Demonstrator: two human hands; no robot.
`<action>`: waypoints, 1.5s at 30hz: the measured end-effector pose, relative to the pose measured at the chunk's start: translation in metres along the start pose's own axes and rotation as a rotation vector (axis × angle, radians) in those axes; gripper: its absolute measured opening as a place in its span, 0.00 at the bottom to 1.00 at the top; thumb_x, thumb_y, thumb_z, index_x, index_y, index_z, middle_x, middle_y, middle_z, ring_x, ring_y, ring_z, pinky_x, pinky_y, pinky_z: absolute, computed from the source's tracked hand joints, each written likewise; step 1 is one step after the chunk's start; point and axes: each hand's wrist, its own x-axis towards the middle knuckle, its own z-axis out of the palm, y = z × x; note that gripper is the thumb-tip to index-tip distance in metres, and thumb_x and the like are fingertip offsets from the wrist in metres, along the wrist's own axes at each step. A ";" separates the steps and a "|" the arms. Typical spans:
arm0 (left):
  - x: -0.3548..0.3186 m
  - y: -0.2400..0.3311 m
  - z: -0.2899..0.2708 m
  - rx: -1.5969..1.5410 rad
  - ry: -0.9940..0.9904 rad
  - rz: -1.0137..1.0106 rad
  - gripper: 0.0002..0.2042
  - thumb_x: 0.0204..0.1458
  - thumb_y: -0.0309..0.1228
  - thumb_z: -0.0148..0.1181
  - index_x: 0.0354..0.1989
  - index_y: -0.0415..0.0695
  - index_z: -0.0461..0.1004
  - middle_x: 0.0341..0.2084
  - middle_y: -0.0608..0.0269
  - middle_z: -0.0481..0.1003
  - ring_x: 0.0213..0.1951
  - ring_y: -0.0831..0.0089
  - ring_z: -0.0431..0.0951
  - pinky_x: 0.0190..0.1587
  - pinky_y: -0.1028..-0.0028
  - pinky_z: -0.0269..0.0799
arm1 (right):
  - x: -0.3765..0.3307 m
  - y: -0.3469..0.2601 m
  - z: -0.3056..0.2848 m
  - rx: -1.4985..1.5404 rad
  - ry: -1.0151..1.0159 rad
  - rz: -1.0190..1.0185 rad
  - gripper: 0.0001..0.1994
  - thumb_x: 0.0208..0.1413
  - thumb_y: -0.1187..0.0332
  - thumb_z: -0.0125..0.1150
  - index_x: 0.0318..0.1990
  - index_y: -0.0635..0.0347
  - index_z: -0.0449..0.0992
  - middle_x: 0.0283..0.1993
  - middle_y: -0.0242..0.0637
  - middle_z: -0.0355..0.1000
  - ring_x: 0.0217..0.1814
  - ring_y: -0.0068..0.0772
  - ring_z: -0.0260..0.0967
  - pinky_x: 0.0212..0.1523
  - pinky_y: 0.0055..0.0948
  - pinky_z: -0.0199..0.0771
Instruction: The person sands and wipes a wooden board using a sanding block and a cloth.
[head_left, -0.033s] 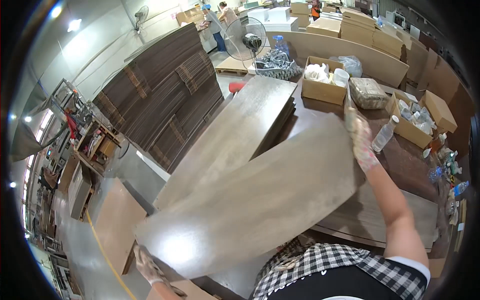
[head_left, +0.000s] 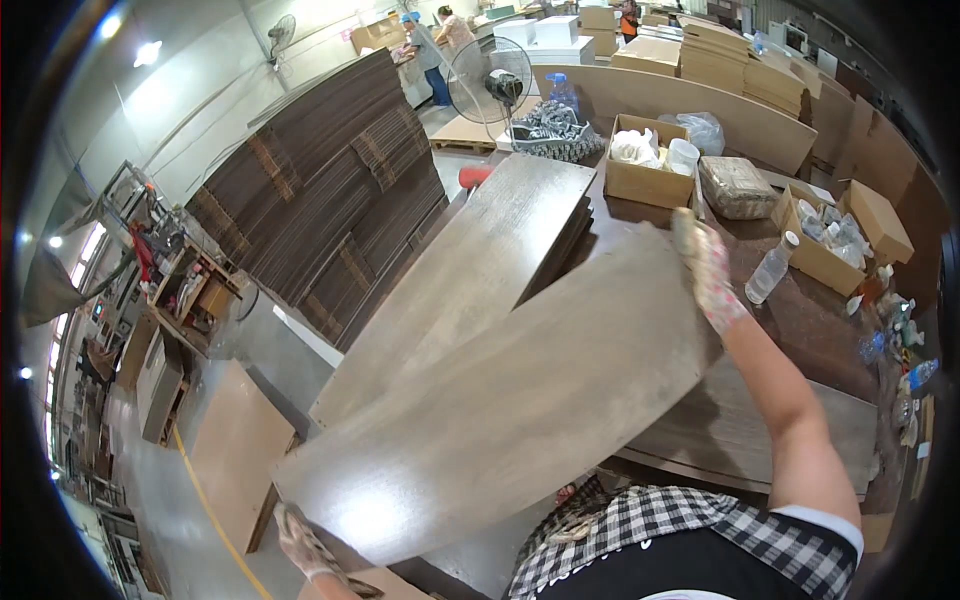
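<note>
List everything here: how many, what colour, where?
front panel: one, taupe, centre
panel stack: one, taupe, just behind
lower panels: count unclear, taupe, right
board pile: one, dark brown, left rear
loose board: one, tan, left
fans: two, dark, background
people: three, mixed, background
open boxes: two, tan, upper right
wrapped block: one, brown, between boxes
tall bottle: one, clear, right
table: one, brown, right
left grip: one, pale glove, lower left
right grip: one, pale glove, right

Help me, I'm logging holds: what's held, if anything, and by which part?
A grey-brown board, by opposite ends: left hand at its left edge, right hand at its right.
</note>
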 end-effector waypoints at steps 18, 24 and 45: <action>-0.051 0.020 0.042 0.103 -0.124 -0.009 0.22 0.56 0.30 0.50 0.60 0.41 0.63 0.54 0.54 0.68 0.52 0.68 0.70 0.53 0.74 0.66 | -0.126 -0.053 0.117 -0.159 -1.053 -0.499 0.27 0.60 0.63 0.49 0.64 0.64 0.55 0.56 0.45 0.68 0.58 0.38 0.67 0.56 0.34 0.67; -0.028 -0.036 0.075 -0.140 -0.004 0.129 0.18 0.60 0.32 0.48 0.58 0.41 0.66 0.52 0.63 0.70 0.48 0.76 0.71 0.46 0.78 0.67 | -0.117 0.012 -0.029 -0.005 -0.559 -0.037 0.23 0.60 0.71 0.49 0.63 0.61 0.59 0.52 0.42 0.66 0.50 0.28 0.67 0.51 0.24 0.68; -0.262 0.086 0.254 -0.005 -0.483 0.325 0.15 0.56 0.29 0.48 0.52 0.43 0.70 0.23 0.64 0.73 0.22 0.77 0.71 0.21 0.78 0.68 | -0.101 0.063 -0.254 -0.196 -0.037 -0.080 0.22 0.62 0.70 0.47 0.63 0.65 0.58 0.65 0.43 0.57 0.66 0.34 0.55 0.66 0.31 0.52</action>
